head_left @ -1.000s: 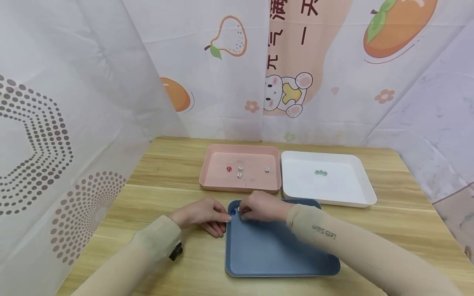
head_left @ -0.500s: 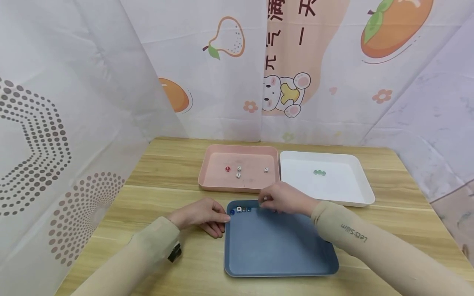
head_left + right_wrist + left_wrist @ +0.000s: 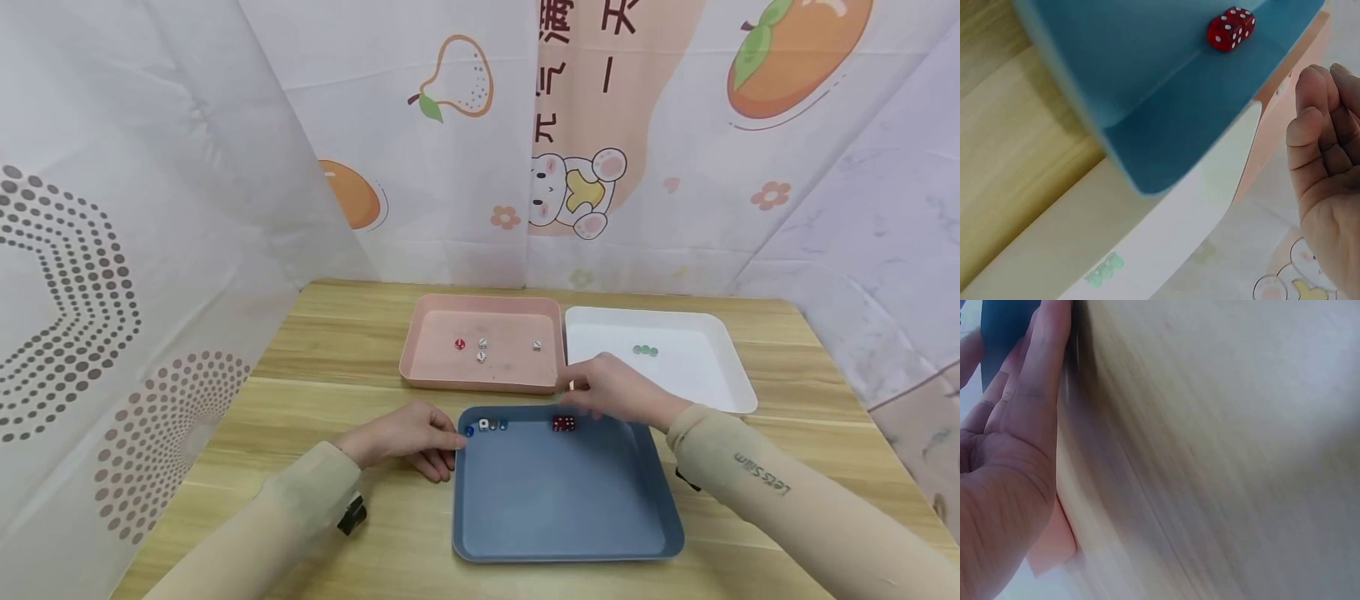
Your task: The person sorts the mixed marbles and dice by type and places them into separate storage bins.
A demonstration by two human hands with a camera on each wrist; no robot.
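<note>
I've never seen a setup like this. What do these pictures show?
There is no machine here, just a person's bare left hand and right hand. One camera sits on the head, looking down; the others sit on each wrist. On a wood-grain table lie a rectangular blue tray, a rectangular pink tray and a rectangular white tray. The blue one holds red dice with white dots, among other small pieces; the white one holds small green bear-shaped pieces. The left hand touches the blue tray's rim. The right hand hovers near its far edge; whether its fingertips pinch something is unclear.
</note>
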